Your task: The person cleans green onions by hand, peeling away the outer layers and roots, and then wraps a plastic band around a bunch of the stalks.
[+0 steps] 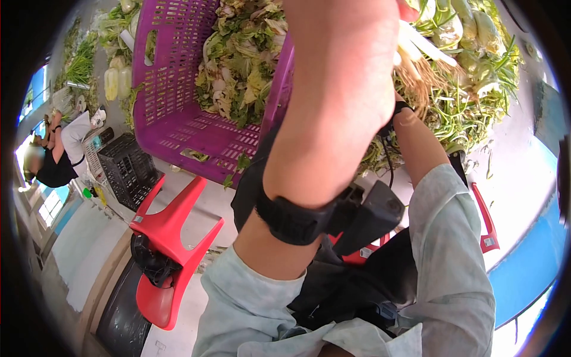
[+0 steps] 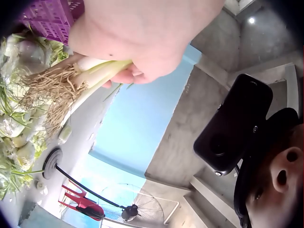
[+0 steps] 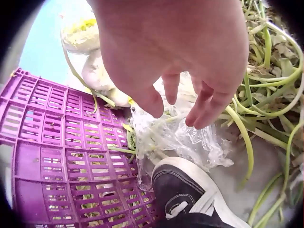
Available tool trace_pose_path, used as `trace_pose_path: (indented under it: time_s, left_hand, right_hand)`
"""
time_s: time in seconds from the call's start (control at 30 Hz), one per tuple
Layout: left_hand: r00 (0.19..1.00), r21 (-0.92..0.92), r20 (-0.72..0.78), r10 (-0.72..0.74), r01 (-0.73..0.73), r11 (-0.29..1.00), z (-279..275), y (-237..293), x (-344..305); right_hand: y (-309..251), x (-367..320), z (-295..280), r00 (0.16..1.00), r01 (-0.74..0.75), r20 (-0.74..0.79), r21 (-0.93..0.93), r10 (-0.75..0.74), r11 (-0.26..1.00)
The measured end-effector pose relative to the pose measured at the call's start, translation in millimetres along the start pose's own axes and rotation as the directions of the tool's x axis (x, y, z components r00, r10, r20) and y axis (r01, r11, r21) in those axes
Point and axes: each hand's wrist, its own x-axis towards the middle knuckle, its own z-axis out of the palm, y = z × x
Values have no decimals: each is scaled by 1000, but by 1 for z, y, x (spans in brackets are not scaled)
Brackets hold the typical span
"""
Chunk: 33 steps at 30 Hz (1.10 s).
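- Left hand (image 2: 137,33): closed round a bunch of white-stemmed onions (image 2: 90,78), fingers curled about the stalks; brown roots (image 2: 57,90) hang free below the grip.
- Right hand (image 3: 175,52): open, palm down, fingers loosely bent, at a crumpled clear plastic bag (image 3: 180,137). Touching or just above it, cannot tell.
- Head view: left forearm crosses over the right; right hand mostly hidden there.
- Onion bunch lies in the left hand's grip, above the loose greens (image 1: 440,116) at the far right; well clear of the right hand's fingers in the right wrist view.
- Purple crate (image 1: 169,65): slotted plastic, far left of the forearms. Holds a heap of leafy trimmings (image 1: 238,77), pale green and yellowish, some browned.
- Plastic bag: beside the crate wall, near a dark shoe (image 3: 178,187) with pale laces. Bits of green stalk among its folds.
- Far right: pale vegetables (image 1: 476,33), some in clear wrap, heaped with long green stalks.
- Left, beyond the purple crate: black crate (image 1: 128,169), slotted; contents not readable.
- Near left: red plastic chair (image 1: 184,235) with a black item on it, too unclear to name.
- Far left edge: another person (image 1: 56,160), dark top, pale trousers.
- Left wrist view, background: standing fan (image 2: 129,212) by a red chair.
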Motion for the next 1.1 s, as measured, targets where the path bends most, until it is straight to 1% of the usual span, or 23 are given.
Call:
trace_pose_path:
  time_s: [0.17,0.3,0.37,0.4,0.47,0.5,0.53,0.6,0.63,0.67,0.7,0.73,0.8,0.83,0.87,0.93,0.97,1.07,1.1]
  left_hand:
    - [1000,0,-8,-8,8,1000,3,-3,3]
    - [1000,16,-15,-13,13,1000,4,-7,7]
    - [1000,34,-27,-10,10,999,6,-9,10]
    - [999,48,-34,-10,12,999,8,-14,10]
    - [999,75,-47,-11,15,997,12,-24,11]
    - [993,91,-101,-61,70,993,11,-29,18]
    - [993,122,-68,-98,105,987,9,-35,19]
    - [986,194,-6,-165,163,967,10,-46,17]
    - [981,215,37,-189,177,960,17,-52,9]
    - [975,238,75,-211,188,953,23,-58,0]
    - [963,381,44,-264,228,896,25,-66,2]
    - [974,407,184,-135,50,912,18,-83,1]
    - [937,595,173,-303,145,790,30,-89,-15]
    - [931,693,140,-336,150,705,38,-92,-23]
    - [912,727,172,-373,139,673,43,-97,-28]
    - [903,754,172,-394,137,642,54,-120,-35]
    - [888,770,170,-427,150,620,60,-124,-39]
    - [872,811,181,-456,130,571,67,-148,-44]
    - [866,830,185,-464,116,546,70,-152,-45]
  right_hand:
    - [4,6,-10,995,95,17,134,-98,986]
    - [-11,-19,-25,962,240,63,263,-265,934]
    - [-31,-44,-39,949,299,44,184,-311,936]
    - [-42,-70,-45,942,328,29,115,-333,938]
    - [-80,-131,-42,923,382,-7,-78,-384,921]
    - [-100,-163,-39,913,398,-25,-175,-408,900]
    - [-107,-182,-46,928,364,-38,-108,-370,925]
    - [-121,-226,-63,880,475,38,1,-474,880]
    - [-129,-253,-67,870,493,34,-12,-492,870]
    - [-127,-271,-73,856,515,9,71,-517,854]
    - [-121,-285,-82,845,530,-11,157,-535,833]
    - [-118,-295,-90,833,543,-34,244,-553,803]
    - [-108,-309,-108,831,544,-67,308,-552,781]
    - [-103,-314,-116,836,537,-86,339,-542,773]
    - [-100,-318,-123,836,536,-112,383,-538,753]
    - [-103,-323,-138,827,545,-157,456,-540,704]
    - [-106,-325,-140,817,562,-188,472,-546,679]
    - [-111,-331,-145,814,574,-245,482,-527,662]
    - [-114,-332,-146,814,574,-242,471,-528,670]
